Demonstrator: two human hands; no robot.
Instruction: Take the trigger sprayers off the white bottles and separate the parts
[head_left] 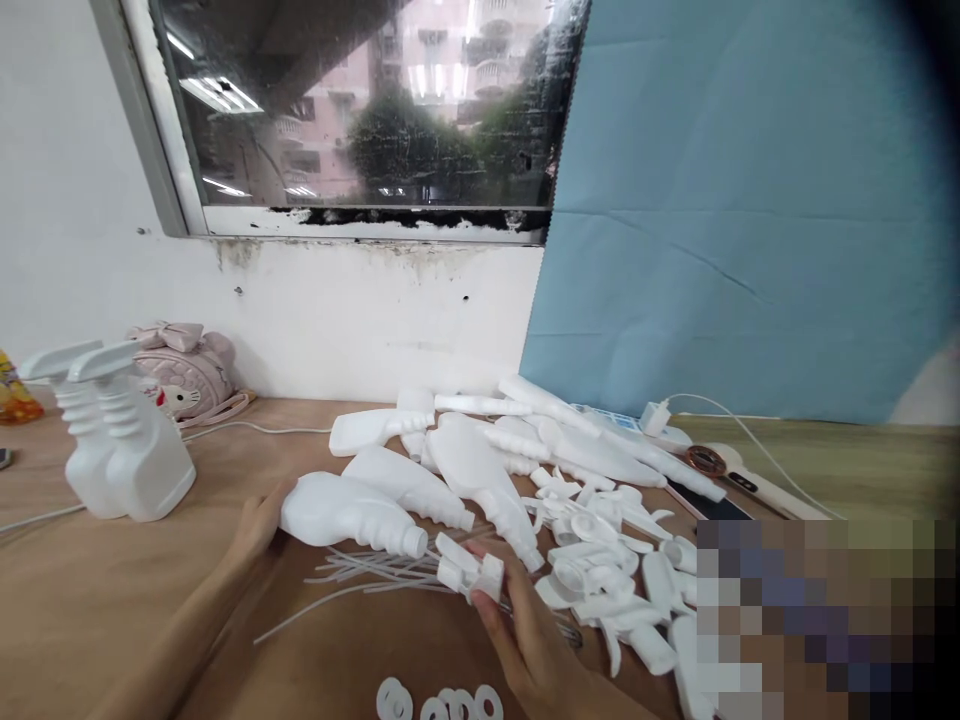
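Observation:
My left hand (259, 520) rests against the base of a white plastic bottle (349, 515) that lies on its side on the brown table (90, 590); its fingers curl round the bottle's end. My right hand (525, 630) pinches a white trigger sprayer head (469, 572) with its thin dip tube (337, 600) trailing left, just beyond the bottle's open neck. Several more white bottles (480, 470) lie in a pile behind, and loose sprayer heads (592, 560) lie to the right.
Two assembled spray bottles (120, 450) stand at the left, with a pink bag (184, 375) behind them. White washers (442, 705) lie near the front edge. A charger and cable (660, 412), a handheld device (724, 468) and a blue sheet (750, 200) sit at the right.

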